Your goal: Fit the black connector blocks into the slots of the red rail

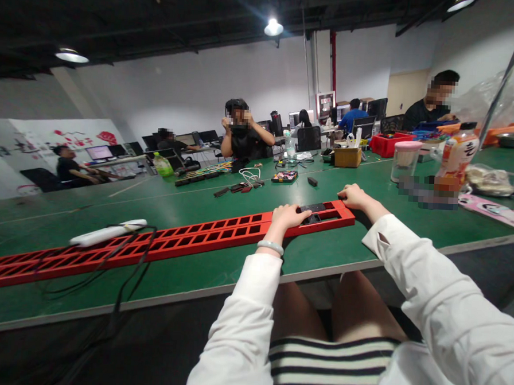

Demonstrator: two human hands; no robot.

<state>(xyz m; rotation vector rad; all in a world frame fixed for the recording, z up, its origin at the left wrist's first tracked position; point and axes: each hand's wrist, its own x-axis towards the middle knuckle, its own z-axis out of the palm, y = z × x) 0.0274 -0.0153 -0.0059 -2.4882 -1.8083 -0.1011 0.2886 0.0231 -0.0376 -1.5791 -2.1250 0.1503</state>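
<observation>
A long red slotted frame [211,234] lies on the green table, running from the left edge of the view to a spot in front of me. Near its right end, black rectangular pieces [312,208] sit in the wider openings. My left hand [287,216] is closed over the frame beside these pieces, its thumb reaching right towards them. At the frame's right end, my right hand [354,196] has its fingers curled at the far corner. The undersides of both grips are hidden.
A white bar [108,232] with black cables lies across the frame's left part. Farther back are loose dark parts [240,187] and a cardboard box [347,157]. A pink-lidded jar [405,161] and a drink bottle [457,157] stand right. A person [246,131] sits opposite.
</observation>
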